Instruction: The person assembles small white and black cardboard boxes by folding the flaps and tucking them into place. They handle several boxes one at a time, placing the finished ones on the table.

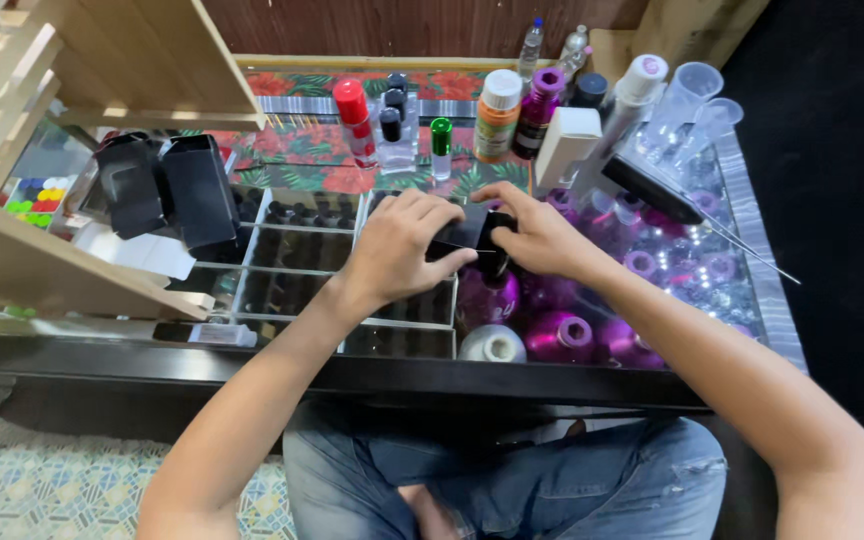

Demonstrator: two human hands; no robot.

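Note:
My left hand (399, 245) and my right hand (539, 233) meet over a glass counter (752, 260). Both grip a small black box (464, 234) held between them. The left hand's fingers wrap over the box's left end. On the right end, my right hand's thumb and fingers pinch a dark part of it. Beneath the glass under my hands lie purple round bottles (562, 335) and a tray of small dark vials (302, 250).
Two black boxes (167, 185) stand at the left by a wooden shelf (62, 270). Bottles line the back: red-capped (355, 120), orange (497, 115), purple (538, 110), green-capped (440, 145). Clear measuring cups (687, 105) and a white box (566, 145) sit at the back right.

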